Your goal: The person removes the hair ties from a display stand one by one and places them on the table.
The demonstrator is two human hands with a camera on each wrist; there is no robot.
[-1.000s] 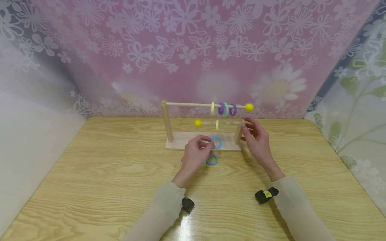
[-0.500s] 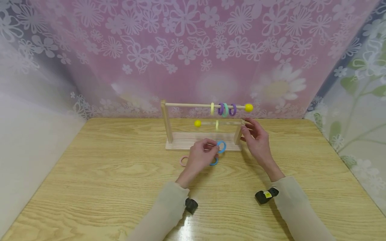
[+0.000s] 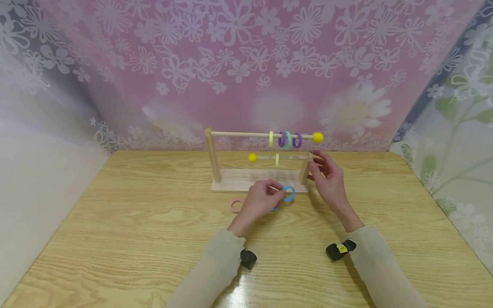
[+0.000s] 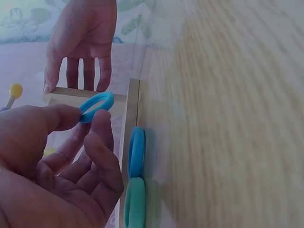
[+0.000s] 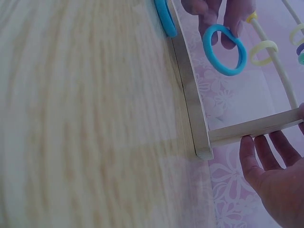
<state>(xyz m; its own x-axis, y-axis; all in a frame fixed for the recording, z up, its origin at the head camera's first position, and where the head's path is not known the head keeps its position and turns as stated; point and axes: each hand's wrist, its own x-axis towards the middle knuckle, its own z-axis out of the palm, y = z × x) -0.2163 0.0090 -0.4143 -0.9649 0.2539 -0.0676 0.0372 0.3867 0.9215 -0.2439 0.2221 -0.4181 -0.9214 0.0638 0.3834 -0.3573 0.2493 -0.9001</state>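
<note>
In front of the wooden stand (image 3: 246,184), my left hand (image 3: 263,199) pinches a blue ring (image 3: 289,193) between thumb and fingertips. The right wrist view shows this blue ring (image 5: 225,51) hanging from those fingertips, away from both rods. My right hand (image 3: 328,182) grips the stand's shorter right post (image 5: 256,127), thumb on one side and fingers on the other. One pale yellow ring (image 3: 277,160) is on the lower rod. The upper rod carries several rings: pale yellow (image 3: 271,139), mint green (image 3: 287,140) and purple (image 3: 297,140).
A pink ring (image 3: 236,205) lies on the table (image 3: 154,239) left of my left hand. Another blue ring (image 4: 137,152) and a green ring (image 4: 136,203) lie along the stand's base, mostly hidden in the head view. Yellow balls cap the rods. A flowered curtain (image 3: 246,85) hangs behind.
My left hand has moved right and slightly toward me with the blue ring, uncovering the pink ring and covering more of the other blue one. The right hand stays on the post.
</note>
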